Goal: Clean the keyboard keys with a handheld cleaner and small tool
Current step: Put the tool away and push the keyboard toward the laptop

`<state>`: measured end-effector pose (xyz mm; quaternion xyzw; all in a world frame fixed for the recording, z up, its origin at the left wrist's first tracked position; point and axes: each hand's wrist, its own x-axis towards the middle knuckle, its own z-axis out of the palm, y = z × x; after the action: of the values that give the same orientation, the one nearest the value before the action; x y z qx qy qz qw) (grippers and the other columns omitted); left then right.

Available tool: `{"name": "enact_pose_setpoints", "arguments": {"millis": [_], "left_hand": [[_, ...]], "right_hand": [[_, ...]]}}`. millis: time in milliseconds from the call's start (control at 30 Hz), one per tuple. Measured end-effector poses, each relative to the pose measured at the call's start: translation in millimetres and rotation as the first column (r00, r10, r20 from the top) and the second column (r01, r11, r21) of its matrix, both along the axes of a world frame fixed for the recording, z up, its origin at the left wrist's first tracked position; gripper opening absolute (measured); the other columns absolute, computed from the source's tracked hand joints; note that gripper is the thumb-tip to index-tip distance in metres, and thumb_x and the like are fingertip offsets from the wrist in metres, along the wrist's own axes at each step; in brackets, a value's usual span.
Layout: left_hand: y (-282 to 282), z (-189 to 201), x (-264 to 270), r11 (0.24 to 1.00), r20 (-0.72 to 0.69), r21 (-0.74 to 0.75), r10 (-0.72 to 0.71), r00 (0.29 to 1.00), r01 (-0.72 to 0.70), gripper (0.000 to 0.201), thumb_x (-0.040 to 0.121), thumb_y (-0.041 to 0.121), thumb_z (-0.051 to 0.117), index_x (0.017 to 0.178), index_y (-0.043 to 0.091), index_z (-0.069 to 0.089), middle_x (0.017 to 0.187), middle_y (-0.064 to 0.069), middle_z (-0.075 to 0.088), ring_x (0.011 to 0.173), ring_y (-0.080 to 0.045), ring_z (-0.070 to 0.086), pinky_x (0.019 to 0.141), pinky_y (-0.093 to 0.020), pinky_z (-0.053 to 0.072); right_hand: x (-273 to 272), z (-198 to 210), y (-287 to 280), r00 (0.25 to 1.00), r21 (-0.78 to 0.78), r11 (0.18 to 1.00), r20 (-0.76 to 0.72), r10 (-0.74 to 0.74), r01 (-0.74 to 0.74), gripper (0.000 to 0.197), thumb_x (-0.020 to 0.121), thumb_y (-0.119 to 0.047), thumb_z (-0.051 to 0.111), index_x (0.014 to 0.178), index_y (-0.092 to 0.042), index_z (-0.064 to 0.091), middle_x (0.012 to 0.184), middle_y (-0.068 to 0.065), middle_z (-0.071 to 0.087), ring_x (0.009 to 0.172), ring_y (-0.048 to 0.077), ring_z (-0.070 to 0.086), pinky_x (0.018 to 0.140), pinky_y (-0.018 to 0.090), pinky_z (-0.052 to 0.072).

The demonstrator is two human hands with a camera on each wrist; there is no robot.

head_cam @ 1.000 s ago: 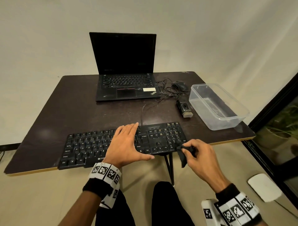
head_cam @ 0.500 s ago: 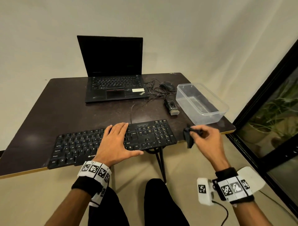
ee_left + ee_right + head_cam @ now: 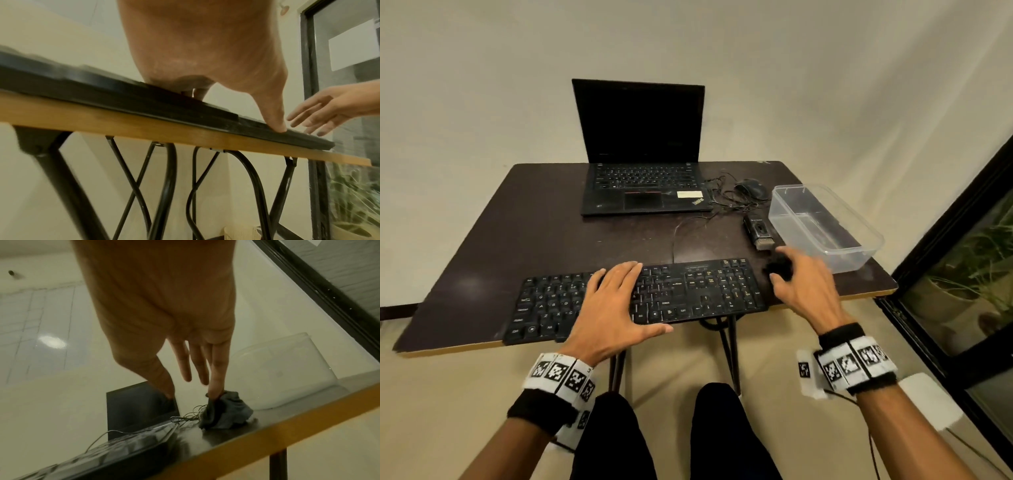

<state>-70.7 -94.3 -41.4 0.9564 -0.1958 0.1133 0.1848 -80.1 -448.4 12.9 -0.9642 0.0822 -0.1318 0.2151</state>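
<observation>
The left hand (image 3: pixel 608 308) lay flat across the middle of the black keyboard (image 3: pixel 698 291), fingers straight and together over the keys, thumb spread out along the keyboard's near edge. In the left wrist view the thumb tip (image 3: pixel 277 126) pressed on that front edge, and the hand gripped nothing.

The right hand (image 3: pixel 804 291) was just past the keyboard's right end, above the dark table (image 3: pixel 517 233). Its fingers were extended and loosely spread; from the right wrist view 1 fingertip (image 3: pixel 216 389) touched the top of a crumpled dark cloth (image 3: pixel 226 408) that sat on the tabletop near the table's front edge. The other fingers were clear of it — nothing was curled round the cloth. From the head view the cloth (image 3: pixel 779 267) showed only as a dark lump under the fingers, between the keyboard's number pad and the clear plastic container (image 3: pixel 825 226).

The keyboard lay along the near edge of the table, slightly skewed, its cable running back toward the laptop (image 3: pixel 643 164), which stood open with a dark screen at the far side. A small black handheld cleaner (image 3: pixel 758 233) with a pale bristled end lay on the table just left of the container and beyond the right hand, untouched. A black mouse (image 3: pixel 753 189) and a tangle of thin cable sat beside the laptop's right side. Both wrists carried bands with black-and-white markers.
</observation>
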Motion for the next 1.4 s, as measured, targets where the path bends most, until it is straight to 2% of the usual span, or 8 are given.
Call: {"name": "enact_pose_setpoints", "arguments": {"millis": [100,333,600,700,800,1100,1233,1400], "left_hand": [[38,-3,-16,0.995,0.018,-0.035,0.096,0.995,-0.095,0.134,0.059,0.104,0.055,0.158,0.014,0.040,0.163,0.000,0.039,0.152,-0.018,0.033,0.130,-0.045,0.009],[116,-4,-39,0.873,-0.217,-0.072,0.459,0.862,-0.483,0.158,0.032,0.106,0.059,0.161,0.022,0.024,0.165,-0.006,0.028,0.156,-0.026,0.021,0.127,-0.055,0.014],[108,5,-32,0.838,-0.308,-0.295,0.371,0.876,-0.459,0.146,0.035,0.057,0.104,0.160,0.027,0.034,0.149,-0.006,0.049,0.143,-0.029,0.038,0.122,-0.053,0.029],[112,2,-33,0.824,-0.343,-0.345,0.334,0.878,-0.449,0.151,0.028,0.065,0.101,0.159,0.034,0.033,0.149,0.000,0.049,0.141,-0.026,0.043,0.121,-0.053,0.036],[112,3,-35,0.800,-0.344,-0.445,0.263,0.901,-0.403,0.137,0.021,0.077,0.094,0.144,0.064,0.034,0.138,0.012,0.052,0.130,-0.018,0.052,0.115,-0.050,0.044],[107,42,8,0.797,-0.379,-0.424,0.275,0.884,-0.430,0.168,0.015,0.081,0.088,0.163,0.029,0.026,0.160,-0.007,0.041,0.147,-0.029,0.039,0.123,-0.057,0.034],[108,64,53,0.805,-0.381,-0.402,0.286,0.879,-0.436,0.174,0.013,0.089,0.084,0.163,0.026,0.024,0.162,-0.009,0.039,0.149,-0.031,0.038,0.123,-0.059,0.032],[105,70,103,0.825,-0.400,-0.325,0.323,0.858,-0.462,0.170,0.017,0.084,0.084,0.164,0.023,0.023,0.163,-0.013,0.038,0.149,-0.037,0.038,0.123,-0.061,0.031]], "right_hand": [[-21,-9,16,0.984,0.079,0.997,0.175,-0.030,0.016,0.045,0.090,-0.024,0.078,0.134,-0.021,0.070,0.114,0.007,0.080,0.105,0.027,0.076,0.097,0.044,0.060],[-34,-29,36,0.996,0.268,0.964,-0.083,0.016,0.007,0.053,0.087,-0.031,0.087,0.136,-0.019,0.069,0.121,-0.001,0.078,0.112,0.018,0.073,0.095,0.027,0.054],[-25,-28,42,0.991,0.412,0.904,-0.107,-0.077,0.115,0.060,0.090,-0.037,0.084,0.144,-0.019,0.063,0.110,-0.003,0.066,0.102,0.019,0.067,0.091,0.034,0.053],[-23,-33,40,0.986,0.454,0.878,-0.137,-0.098,0.151,0.066,0.091,-0.041,0.083,0.147,-0.016,0.061,0.119,0.001,0.067,0.108,0.019,0.065,0.096,0.037,0.054],[-22,-34,40,0.986,0.486,0.861,-0.130,-0.101,0.152,0.067,0.092,-0.042,0.081,0.149,-0.013,0.061,0.136,0.009,0.069,0.122,0.023,0.064,0.105,0.042,0.053],[14,22,49,0.993,0.510,0.853,-0.091,-0.076,0.112,0.050,0.097,-0.039,0.077,0.139,-0.013,0.067,0.108,-0.005,0.062,0.106,0.017,0.059,0.106,0.042,0.049],[58,44,55,0.994,0.483,0.872,-0.111,-0.024,0.075,0.034,0.097,-0.045,0.074,0.121,-0.022,0.066,0.121,0.001,0.071,0.112,0.020,0.064,0.106,0.042,0.051],[110,44,61,0.983,0.352,0.933,-0.185,-0.011,0.076,0.075,0.096,-0.053,0.071,0.155,-0.012,0.050,0.155,0.010,0.058,0.141,0.032,0.055,0.117,0.048,0.045]]}}
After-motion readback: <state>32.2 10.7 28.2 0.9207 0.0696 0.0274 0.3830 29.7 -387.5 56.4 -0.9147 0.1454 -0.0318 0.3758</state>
